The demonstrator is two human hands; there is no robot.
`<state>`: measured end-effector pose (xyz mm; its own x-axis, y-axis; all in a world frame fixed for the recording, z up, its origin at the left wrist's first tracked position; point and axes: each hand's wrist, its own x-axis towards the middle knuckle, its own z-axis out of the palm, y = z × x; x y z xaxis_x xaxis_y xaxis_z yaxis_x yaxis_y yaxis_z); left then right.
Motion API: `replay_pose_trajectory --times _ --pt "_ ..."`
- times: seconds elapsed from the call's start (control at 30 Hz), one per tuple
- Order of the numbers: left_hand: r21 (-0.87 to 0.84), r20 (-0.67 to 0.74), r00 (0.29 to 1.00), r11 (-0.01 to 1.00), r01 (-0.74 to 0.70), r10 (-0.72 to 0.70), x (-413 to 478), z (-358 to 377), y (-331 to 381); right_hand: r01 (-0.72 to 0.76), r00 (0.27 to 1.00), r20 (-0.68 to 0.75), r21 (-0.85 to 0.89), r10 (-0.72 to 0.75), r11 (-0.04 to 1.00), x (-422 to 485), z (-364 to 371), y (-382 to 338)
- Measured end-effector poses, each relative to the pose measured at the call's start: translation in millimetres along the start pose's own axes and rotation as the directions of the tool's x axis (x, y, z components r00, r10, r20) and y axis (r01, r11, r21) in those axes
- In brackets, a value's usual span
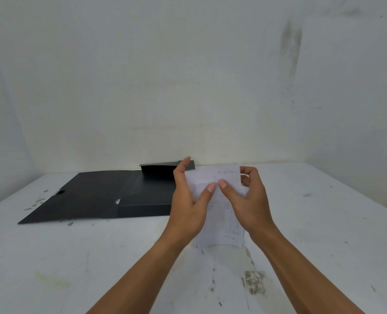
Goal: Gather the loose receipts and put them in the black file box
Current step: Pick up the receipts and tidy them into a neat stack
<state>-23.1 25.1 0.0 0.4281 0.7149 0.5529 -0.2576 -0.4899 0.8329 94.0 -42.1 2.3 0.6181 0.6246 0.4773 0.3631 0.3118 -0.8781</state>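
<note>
A bundle of white receipts (pixel 219 223) with faint print is held upright just above the table, a little right of centre. My left hand (pixel 188 207) grips its left edge with the thumb pressed on the front. My right hand (pixel 249 200) grips its right edge, thumb also on the front, the two thumbs almost touching. The black file box (pixel 142 200) lies open on the table to the left of my hands, its lid (pixel 74 200) spread flat to the left and a small flap (pixel 161 168) standing at the back. My left hand hides the box's right end.
The white table (pixel 74 257) is scuffed with dark marks, heaviest near the front right. A pale wall (pixel 188 87) rises directly behind the box, and a side wall (pixel 369 132) closes in at the far right.
</note>
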Motion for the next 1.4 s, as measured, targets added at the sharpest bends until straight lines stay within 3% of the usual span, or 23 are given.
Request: replay_pose_trajectory --times 0.3,0.57,0.73,0.9,1.07,1.3,1.4 --pt "0.303 0.011 0.993 0.946 -0.119 0.121 18 4 -8 0.002 0.997 -0.077 0.058 0.002 0.998 25 3 -12" --pt "0.051 -0.015 0.997 0.996 0.07 -0.069 -3 11 -26 -0.098 0.988 -0.126 -0.025 0.094 0.995 11 7 18" --pt "0.111 -0.054 0.993 0.987 0.114 -0.109 -8 15 -31 -0.122 0.984 -0.133 -0.041 0.116 0.992 9 12 15" --pt "0.109 -0.06 0.998 0.993 0.039 -0.033 -1 17 -16 -0.077 0.976 -0.207 -0.039 0.067 0.996 16 13 -2" --pt "0.203 -0.054 0.998 0.979 0.028 -0.017 -9 15 -24 -0.143 0.963 -0.239 -0.049 0.127 0.988 12 12 6" --pt "0.141 -0.123 0.992 0.989 0.041 -0.024 -7 14 -16 -0.023 0.977 -0.213 -0.052 0.011 0.998 10 12 1" --pt "0.102 -0.066 0.992 0.989 0.111 -0.105 -14 10 -25 -0.082 0.983 -0.171 -0.038 0.074 0.996 -3 8 18"
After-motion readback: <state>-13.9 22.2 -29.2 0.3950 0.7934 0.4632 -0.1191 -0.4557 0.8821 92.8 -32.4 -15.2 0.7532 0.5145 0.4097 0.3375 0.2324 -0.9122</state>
